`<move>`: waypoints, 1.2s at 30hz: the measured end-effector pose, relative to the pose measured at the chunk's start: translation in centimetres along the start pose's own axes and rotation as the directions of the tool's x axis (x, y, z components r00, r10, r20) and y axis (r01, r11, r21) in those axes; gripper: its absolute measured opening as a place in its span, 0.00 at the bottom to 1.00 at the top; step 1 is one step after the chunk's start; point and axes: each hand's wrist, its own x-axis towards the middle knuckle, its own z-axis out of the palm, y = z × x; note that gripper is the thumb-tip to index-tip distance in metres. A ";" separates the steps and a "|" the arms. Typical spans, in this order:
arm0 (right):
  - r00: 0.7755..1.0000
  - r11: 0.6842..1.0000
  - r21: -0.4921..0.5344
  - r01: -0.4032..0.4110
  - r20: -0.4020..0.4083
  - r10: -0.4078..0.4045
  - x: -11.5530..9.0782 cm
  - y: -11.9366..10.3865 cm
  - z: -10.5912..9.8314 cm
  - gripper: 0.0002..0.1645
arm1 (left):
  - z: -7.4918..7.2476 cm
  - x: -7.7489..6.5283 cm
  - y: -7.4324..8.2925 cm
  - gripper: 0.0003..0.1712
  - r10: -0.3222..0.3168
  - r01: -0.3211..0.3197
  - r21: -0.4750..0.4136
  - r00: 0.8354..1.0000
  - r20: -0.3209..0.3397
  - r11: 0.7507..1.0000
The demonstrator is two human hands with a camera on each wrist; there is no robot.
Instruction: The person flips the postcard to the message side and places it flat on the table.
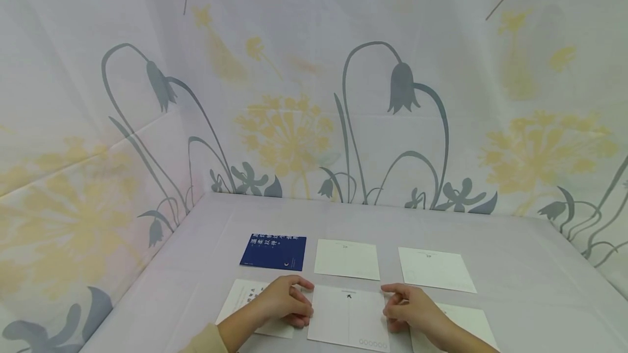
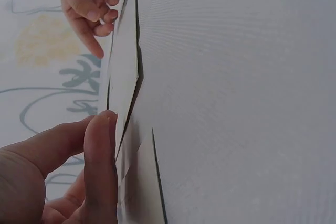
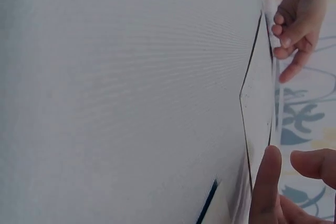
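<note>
A white postcard (image 1: 349, 317) with a small dark mark and a row of circles lies flat on the table, between my two hands. At its left edge is my left hand (image 1: 287, 303), index finger stretched forward and the other fingers loosely bent; its thumb (image 2: 100, 161) is by the card's edge. On the opposite side, my right hand (image 1: 411, 309) has its index finger pointing forward too, with the fingertips at the right edge. Neither hand pinches the card. Under my left forearm lies a white card with dark lettering (image 1: 240, 299), and another white card (image 1: 473, 323) is partly covered by my right hand.
A back row holds a dark blue card with white lettering (image 1: 275, 255), a blank-looking white postcard (image 1: 346, 259) and another white postcard (image 1: 436, 269). All rest on a pale cloth-covered table (image 1: 520, 266). A flower-printed curtain (image 1: 314, 80) rises behind and at the sides.
</note>
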 end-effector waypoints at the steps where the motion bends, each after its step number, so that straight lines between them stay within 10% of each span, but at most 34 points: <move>1: 1.000 1.000 0.000 0.011 0.003 -0.011 0.0 0.0 0.0 0.35 | -0.1 0.0 0.0 0.26 0.011 -0.011 0.008 1.000 0.000 1.000; 36: 0.984 0.979 0.112 0.170 -0.073 -0.163 3.0 -3.7 3.6 0.29 | -7.0 0.8 -0.5 0.30 0.154 -0.147 0.110 0.987 -0.056 0.983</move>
